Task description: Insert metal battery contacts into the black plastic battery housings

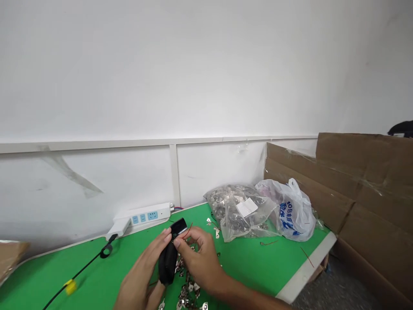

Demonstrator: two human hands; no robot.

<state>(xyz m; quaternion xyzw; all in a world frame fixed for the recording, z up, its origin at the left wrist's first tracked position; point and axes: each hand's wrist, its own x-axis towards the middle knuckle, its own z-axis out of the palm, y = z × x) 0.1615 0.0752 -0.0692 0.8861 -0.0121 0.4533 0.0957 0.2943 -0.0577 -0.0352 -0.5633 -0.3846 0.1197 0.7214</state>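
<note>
Both grips clench a black device (168, 260): the left hand (140, 275) cradles its body, the right hand (198, 258) pinches its top, above loose metal tabs (187, 292).

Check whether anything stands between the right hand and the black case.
Nothing visible does: the right hand is touching the black case near its upper end, and the left hand holds the case too.

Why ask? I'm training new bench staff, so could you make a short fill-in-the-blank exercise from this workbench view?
The left hand and right hand both hold a ____ object.
The clear plastic bag is full of ____ parts.
The black cable on the green table carries a ____ piece.
The white plastic bag has ____ printing.

Missing words: black; metal; yellow; blue.
</note>
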